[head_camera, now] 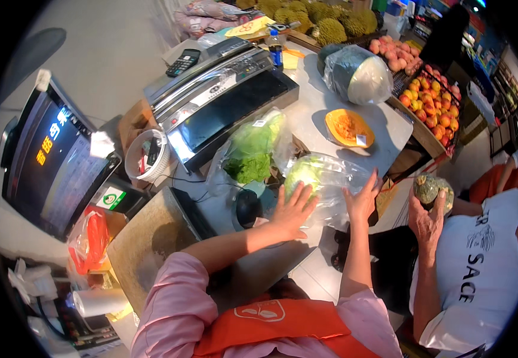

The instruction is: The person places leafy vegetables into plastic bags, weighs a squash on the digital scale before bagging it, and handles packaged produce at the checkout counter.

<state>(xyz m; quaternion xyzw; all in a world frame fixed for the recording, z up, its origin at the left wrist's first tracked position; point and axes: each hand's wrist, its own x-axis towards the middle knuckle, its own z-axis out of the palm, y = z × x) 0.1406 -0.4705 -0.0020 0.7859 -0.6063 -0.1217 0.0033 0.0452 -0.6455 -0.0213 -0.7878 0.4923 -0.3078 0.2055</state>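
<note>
My left hand (294,210), fingers spread, lies against a clear plastic bag (330,183) with a pale green cabbage-like vegetable (304,175) in it. The bag's loose end meets my right hand (361,199), raised with thumb and fingers apart; whether it pinches the film cannot be told. Just behind is another clear bag of leafy green lettuce (254,152), bearing a small label. A cut piece of orange pumpkin (348,127) with a label rests on the counter further right. At the right, another person's hand holds a mottled green squash (432,193).
A film-wrapping machine (223,98) stands at the back of the counter (306,105). Beside it are a white basket (149,156) and a monitor (48,156). A black computer mouse (247,208) lies near my left hand. Wrapped melon (357,74) and fruit crates (433,107) border the right.
</note>
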